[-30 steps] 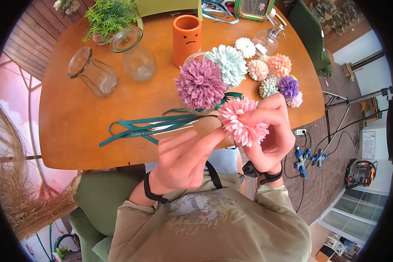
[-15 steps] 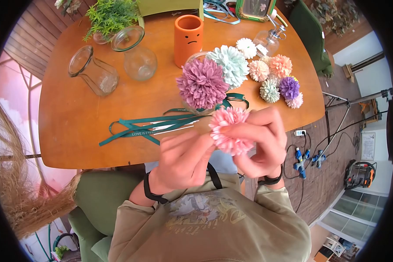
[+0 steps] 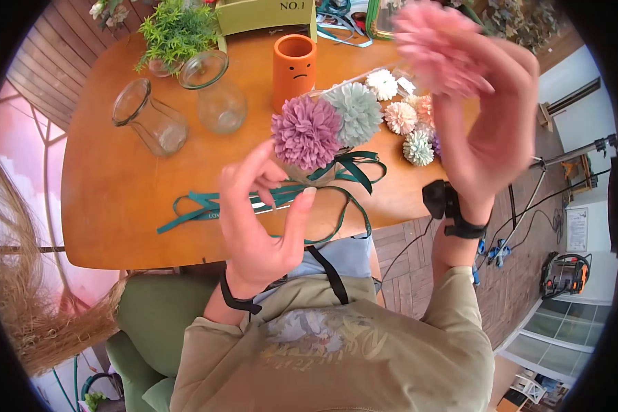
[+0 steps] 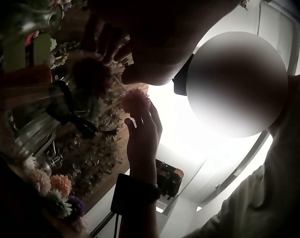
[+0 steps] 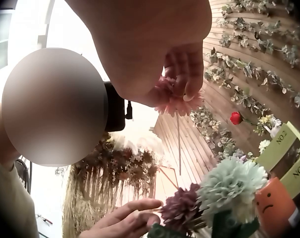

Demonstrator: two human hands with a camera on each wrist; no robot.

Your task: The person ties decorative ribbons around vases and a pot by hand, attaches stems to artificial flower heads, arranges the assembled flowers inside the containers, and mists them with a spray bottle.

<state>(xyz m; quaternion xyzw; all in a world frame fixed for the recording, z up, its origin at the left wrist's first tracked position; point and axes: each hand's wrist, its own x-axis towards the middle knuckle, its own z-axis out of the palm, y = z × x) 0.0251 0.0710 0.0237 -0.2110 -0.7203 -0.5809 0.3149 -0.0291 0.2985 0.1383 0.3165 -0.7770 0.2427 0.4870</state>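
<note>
My right hand (image 3: 494, 123) holds a pink pompom flower (image 3: 436, 48) by its head, raised high at the right. From that bloom a thin pale stem (image 5: 179, 148) hangs straight down in the right wrist view. The left hand (image 3: 261, 233) has its thumb and fingers apart, close to a mauve flower (image 3: 306, 132). Beside the mauve bloom is a mint flower (image 3: 356, 113); both stand above a glass vase with a dark green ribbon bow (image 3: 356, 167), the vase mostly hidden beneath them.
Two glass vases (image 3: 159, 130) stand at the table's left, near a green plant (image 3: 177, 34). Behind the flowers is an orange pot (image 3: 294, 72) with a frowning face. Several small pompom flowers (image 3: 419, 147) lie at the right. Green ribbons (image 3: 202, 204) lie near the front edge.
My right hand has lifted the pink flower up and to the right, away from the left hand. The left hand's fingers have spread and moved up beside the mauve flower.
</note>
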